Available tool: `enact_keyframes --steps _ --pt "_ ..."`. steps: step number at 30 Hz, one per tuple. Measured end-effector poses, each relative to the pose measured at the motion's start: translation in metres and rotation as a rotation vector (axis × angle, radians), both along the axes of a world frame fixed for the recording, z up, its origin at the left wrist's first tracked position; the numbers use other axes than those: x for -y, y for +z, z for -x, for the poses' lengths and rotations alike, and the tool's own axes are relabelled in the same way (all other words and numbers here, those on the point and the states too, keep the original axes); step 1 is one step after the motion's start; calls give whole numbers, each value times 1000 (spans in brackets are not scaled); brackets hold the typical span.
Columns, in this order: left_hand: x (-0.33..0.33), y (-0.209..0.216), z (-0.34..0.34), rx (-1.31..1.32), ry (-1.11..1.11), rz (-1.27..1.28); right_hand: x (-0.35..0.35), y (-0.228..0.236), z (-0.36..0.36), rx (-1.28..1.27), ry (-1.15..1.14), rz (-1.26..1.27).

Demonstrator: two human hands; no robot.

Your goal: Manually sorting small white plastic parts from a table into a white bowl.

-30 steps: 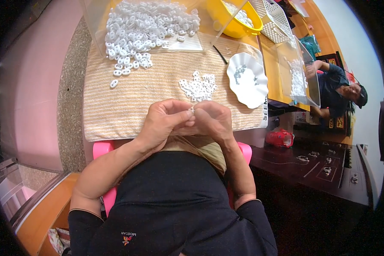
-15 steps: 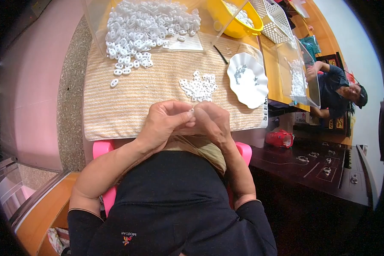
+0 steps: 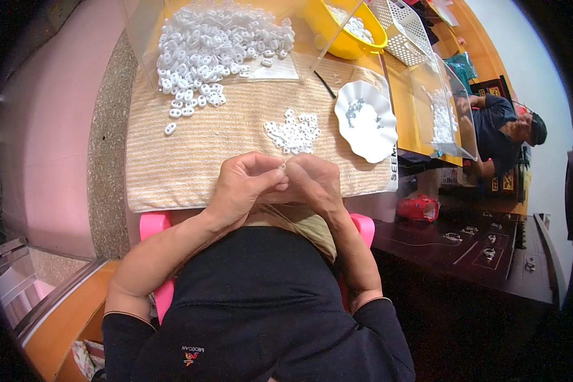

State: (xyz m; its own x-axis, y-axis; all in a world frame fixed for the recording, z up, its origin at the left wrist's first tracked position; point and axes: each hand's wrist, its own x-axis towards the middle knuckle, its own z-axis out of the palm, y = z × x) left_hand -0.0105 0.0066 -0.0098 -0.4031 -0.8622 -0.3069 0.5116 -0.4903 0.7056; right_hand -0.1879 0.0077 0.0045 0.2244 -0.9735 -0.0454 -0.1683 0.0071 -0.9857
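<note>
My left hand (image 3: 248, 184) and my right hand (image 3: 316, 181) meet above the near edge of a striped towel. Between the left thumb and forefinger is a small white plastic piece (image 3: 283, 166), mostly covered by the fingers. The right fingertips are bent against that same piece; whether they hold anything else is hidden. Just beyond my hands lies a small heap of white plastic pieces with holes (image 3: 294, 132). To its right stands a scalloped white dish (image 3: 370, 145) with small dark metallic bits (image 3: 353, 114) in it.
A large pile of white oval two-holed pieces (image 3: 216, 44) spills from a clear bin at the back left. A yellow basin (image 3: 377, 39) and white perforated basket (image 3: 401, 32) stand back right. A co-worker (image 3: 500, 130) sits at the right beside another clear bin (image 3: 468, 137).
The view has shifted slightly, so the table items sit a little lower and to the left. My hands keep nearly the same pose around the small white piece.
</note>
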Motion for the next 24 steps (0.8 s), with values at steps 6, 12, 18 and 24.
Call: enact_keyframes --steps 6,12,18,24 --pt "0 -1 0 -39 -11 -24 1 6 6 69 35 -55" --pt "2 1 -1 -59 -27 -34 2 2 11 189 -5 -180" --pt "3 2 -2 -49 -28 -48 2 4 10 101 -2 -101" --pt "4 -1 -3 -110 -25 -96 4 6 11 26 -12 -118"
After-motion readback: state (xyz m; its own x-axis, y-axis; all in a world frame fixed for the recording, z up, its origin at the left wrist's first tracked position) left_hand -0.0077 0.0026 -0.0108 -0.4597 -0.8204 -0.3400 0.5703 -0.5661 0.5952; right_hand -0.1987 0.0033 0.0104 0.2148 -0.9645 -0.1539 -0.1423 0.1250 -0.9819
